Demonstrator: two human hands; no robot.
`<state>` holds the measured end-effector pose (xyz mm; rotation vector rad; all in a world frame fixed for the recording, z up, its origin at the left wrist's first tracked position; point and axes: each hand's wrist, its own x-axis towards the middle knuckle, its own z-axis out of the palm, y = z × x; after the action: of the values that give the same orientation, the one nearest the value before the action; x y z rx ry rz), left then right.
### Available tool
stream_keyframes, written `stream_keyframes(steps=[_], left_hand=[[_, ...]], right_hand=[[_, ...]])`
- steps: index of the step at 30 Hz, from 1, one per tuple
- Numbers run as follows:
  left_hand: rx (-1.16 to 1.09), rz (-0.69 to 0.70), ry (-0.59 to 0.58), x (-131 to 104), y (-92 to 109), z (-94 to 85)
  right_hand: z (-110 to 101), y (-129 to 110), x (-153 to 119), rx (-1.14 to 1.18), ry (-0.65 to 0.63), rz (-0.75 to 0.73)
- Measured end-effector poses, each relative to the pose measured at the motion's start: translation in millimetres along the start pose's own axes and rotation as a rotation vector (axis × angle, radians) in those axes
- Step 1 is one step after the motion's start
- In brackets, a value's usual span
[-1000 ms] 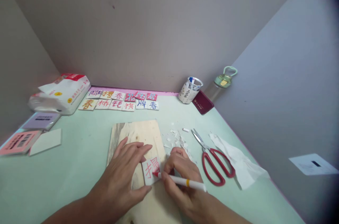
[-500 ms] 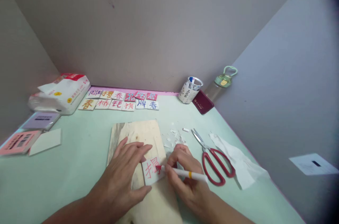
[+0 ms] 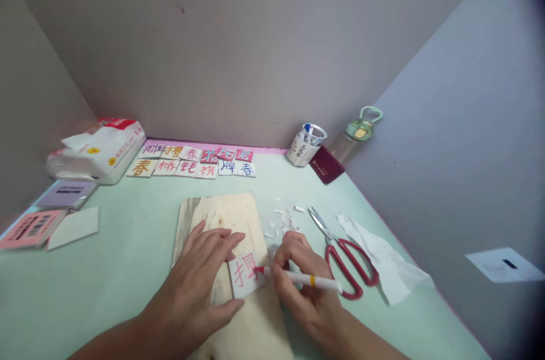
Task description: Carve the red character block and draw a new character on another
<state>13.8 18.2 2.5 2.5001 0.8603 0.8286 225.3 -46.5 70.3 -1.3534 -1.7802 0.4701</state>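
A small white square card [image 3: 242, 280] with a red handwritten character lies on the wooden board [image 3: 232, 213]. My left hand [image 3: 198, 283] rests over the board with its fingers spread, the thumb and fingers around the card's left side. Between the fingers and thumb of my right hand [image 3: 304, 286] is a white marker [image 3: 300, 279] with a yellow band, its red tip at the card's right part. The red-handled scissors [image 3: 340, 258] lie right of my right hand, blades partly apart.
Two rows of lettered cards [image 3: 187, 167] line the back. Left are a tissue pack [image 3: 121, 147] and card packs [image 3: 34, 228]. Back right stand a can [image 3: 303, 147] and a bottle [image 3: 347, 141] by a maroon booklet [image 3: 327, 166]. White scraps [image 3: 281, 221] and a crumpled tissue [image 3: 389, 269] lie right.
My right hand and the marker have shifted slightly to the right, and the tip sits a little further right on the card. My left hand has not visibly moved.
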Motion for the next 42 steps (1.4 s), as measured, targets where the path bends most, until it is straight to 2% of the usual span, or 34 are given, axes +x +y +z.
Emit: stream_keyframes(steps=[4,20,31,42], left_hand=[[0.003,-0.002,-0.002,0.4,-0.2,-0.2],[0.018,0.01,0.011,1.7,-1.2,0.0],[-0.011,-0.011,-0.007,1.8,-0.1,0.3],[0.007,-0.015,-0.011,1.0,0.7,-0.4]], right_hand=[[3.9,5.4,-0.6,0.003,0.054,-0.015],[7.2,4.4,-0.1,-0.024,-0.023,-0.062],[5.6,7.0,-0.1,-0.071,0.036,-0.017],[10.5,5.1,0.7,-0.011,0.011,-0.06]])
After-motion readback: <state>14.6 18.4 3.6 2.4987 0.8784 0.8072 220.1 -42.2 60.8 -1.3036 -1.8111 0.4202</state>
